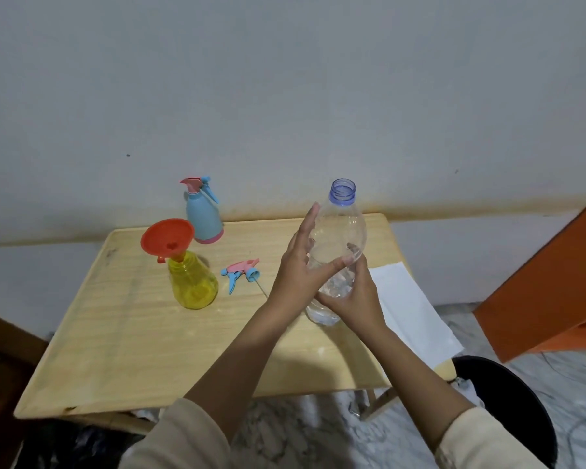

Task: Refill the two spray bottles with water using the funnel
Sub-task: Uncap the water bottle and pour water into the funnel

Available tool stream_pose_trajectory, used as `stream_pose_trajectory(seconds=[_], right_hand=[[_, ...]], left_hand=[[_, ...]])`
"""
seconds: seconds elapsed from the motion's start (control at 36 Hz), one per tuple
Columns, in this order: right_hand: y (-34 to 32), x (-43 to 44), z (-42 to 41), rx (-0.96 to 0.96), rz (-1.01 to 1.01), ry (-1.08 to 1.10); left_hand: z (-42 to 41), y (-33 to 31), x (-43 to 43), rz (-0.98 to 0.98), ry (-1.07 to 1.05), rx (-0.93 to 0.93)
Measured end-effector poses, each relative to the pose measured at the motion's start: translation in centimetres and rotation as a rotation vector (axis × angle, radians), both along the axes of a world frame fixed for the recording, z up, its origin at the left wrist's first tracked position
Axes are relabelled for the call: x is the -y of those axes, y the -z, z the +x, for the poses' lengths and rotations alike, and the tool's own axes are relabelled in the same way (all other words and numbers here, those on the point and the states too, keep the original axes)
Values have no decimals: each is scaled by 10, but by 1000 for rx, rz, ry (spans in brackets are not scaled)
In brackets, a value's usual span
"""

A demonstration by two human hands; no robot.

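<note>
A clear plastic water bottle (341, 231) with an uncapped blue neck stands upright over the right side of the wooden table (122, 350). Both hands hold it: my left hand (300, 269) wraps its left side, and my right hand (351, 299) grips it lower down, on the right. A yellow spray bottle (193, 284) stands to the left with an orange funnel (167, 237) tilted in its neck. Its pink and blue spray head (241, 270) lies loose on the table beside it. A blue spray bottle (203, 216) with its head screwed on stands at the back.
A white cloth or paper sheet (416, 316) lies on the table's right edge. An orange cabinet (555, 286) stands at the right, with a dark round bin (515, 397) below it. The wall runs close behind the table.
</note>
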State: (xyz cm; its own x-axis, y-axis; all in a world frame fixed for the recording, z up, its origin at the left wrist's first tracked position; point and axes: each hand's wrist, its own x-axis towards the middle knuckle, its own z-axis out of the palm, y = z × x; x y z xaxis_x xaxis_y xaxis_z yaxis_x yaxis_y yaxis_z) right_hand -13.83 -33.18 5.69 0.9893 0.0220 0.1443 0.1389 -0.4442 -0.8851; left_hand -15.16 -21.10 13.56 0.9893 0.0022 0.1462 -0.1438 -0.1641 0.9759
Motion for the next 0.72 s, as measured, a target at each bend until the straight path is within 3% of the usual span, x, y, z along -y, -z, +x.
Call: stream_pose_trajectory(seconds=[0.47,0.72], right_hand=[[-5,-6,-11,48,-1,58],[9,-40,-52,92,-63,453]], left_hand=[[1,2,-18,-14,105,21],[-7,28,-62,52,49,62]])
